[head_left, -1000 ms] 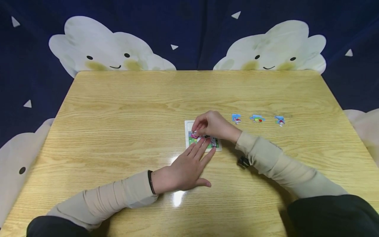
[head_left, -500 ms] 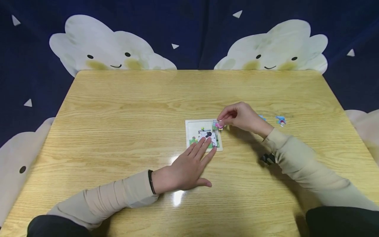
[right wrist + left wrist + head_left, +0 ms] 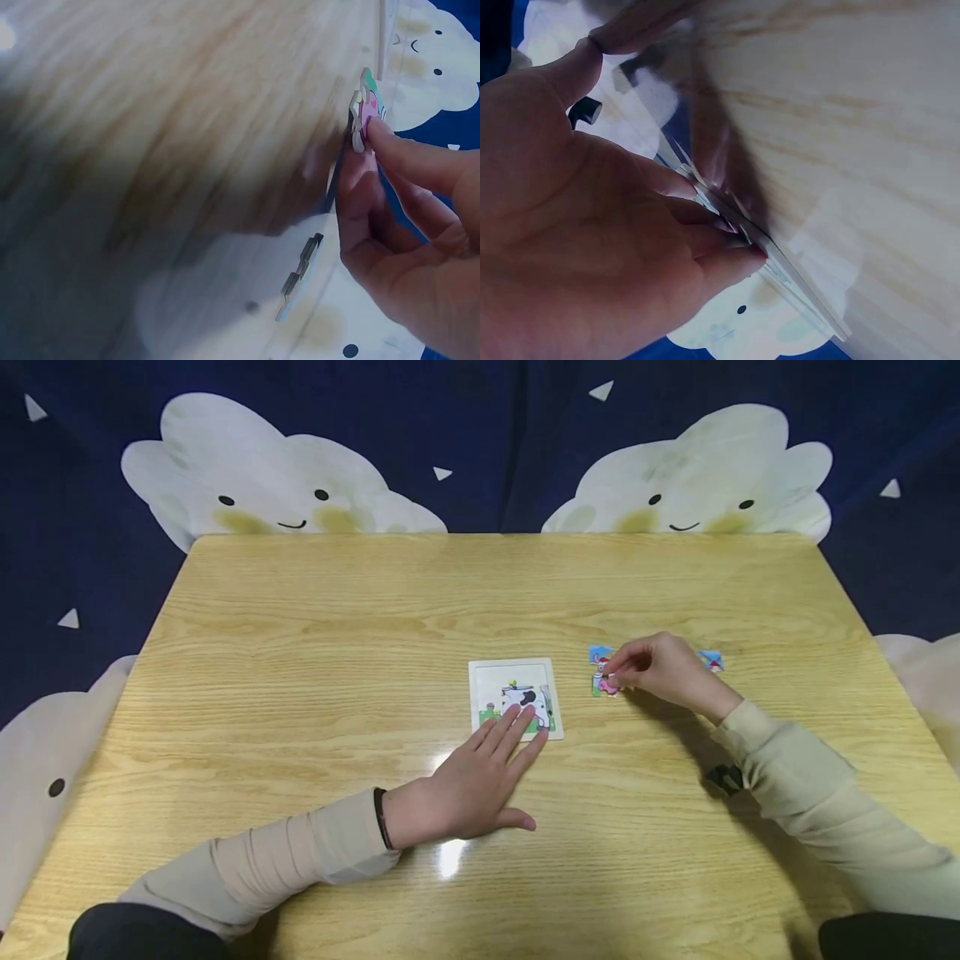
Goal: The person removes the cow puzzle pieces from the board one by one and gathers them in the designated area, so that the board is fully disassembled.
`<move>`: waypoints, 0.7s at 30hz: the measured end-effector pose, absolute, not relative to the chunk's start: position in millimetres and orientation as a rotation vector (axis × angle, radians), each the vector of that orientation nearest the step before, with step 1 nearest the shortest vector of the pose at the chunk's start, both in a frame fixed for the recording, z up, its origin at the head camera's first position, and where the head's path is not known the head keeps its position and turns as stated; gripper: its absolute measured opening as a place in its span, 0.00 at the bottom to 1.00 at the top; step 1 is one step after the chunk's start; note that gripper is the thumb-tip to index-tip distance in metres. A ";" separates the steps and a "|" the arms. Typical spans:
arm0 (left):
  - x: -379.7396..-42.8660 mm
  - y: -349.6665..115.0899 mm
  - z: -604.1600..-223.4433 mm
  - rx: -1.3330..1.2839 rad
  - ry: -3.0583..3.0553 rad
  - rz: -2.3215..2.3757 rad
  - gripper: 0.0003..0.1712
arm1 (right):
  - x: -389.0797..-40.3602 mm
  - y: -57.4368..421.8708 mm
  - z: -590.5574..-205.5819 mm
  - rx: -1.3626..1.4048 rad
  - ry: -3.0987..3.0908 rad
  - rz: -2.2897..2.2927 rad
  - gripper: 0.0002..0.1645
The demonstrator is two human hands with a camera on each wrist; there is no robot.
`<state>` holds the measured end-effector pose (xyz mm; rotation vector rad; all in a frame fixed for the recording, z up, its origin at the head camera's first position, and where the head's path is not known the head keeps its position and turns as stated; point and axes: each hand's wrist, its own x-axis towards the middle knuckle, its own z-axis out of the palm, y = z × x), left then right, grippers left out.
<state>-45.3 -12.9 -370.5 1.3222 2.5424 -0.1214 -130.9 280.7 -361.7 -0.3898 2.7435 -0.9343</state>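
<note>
With its fingers straight, my left hand (image 3: 476,785) rests on the lower part of a white-rimmed jigsaw tray (image 3: 473,681). In the tray, joined pieces show a black-and-white cow's body (image 3: 516,697) on green; bare board shows above them. To the right of the tray, my right hand (image 3: 671,672) pinches a pink and green puzzle piece (image 3: 609,685) between thumb and fingers. The right wrist view shows this held piece (image 3: 367,112) edge-on and tilted. Just behind it lies a blue puzzle piece (image 3: 599,652), partly covered.
Another blue puzzle piece (image 3: 712,659) lies on the wooden table (image 3: 322,635) beyond my right hand. In the right wrist view a loose piece (image 3: 298,277) is seen edge-on. A dark blue curtain with clouds (image 3: 495,452) hangs behind the table's far edge.
My right hand has carried the pink puzzle piece from the tray's left side out to the right, beside the loose blue piece. The left hand stays in place.
</note>
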 end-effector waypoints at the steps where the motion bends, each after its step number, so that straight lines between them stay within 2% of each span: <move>1: -45.3 -13.0 -370.4 1.326 2.545 -0.120 0.58 | -130.6 281.1 -362.4 -0.402 2.754 -0.928 0.04; 13: -45.8 -12.7 -372.1 1.325 2.546 -0.128 0.58 | -129.3 281.4 -365.2 -0.516 2.798 -0.929 0.08; 21: -45.8 -12.4 -371.1 1.334 2.548 -0.137 0.58 | -137.0 248.2 -360.1 -0.524 2.690 -1.065 0.06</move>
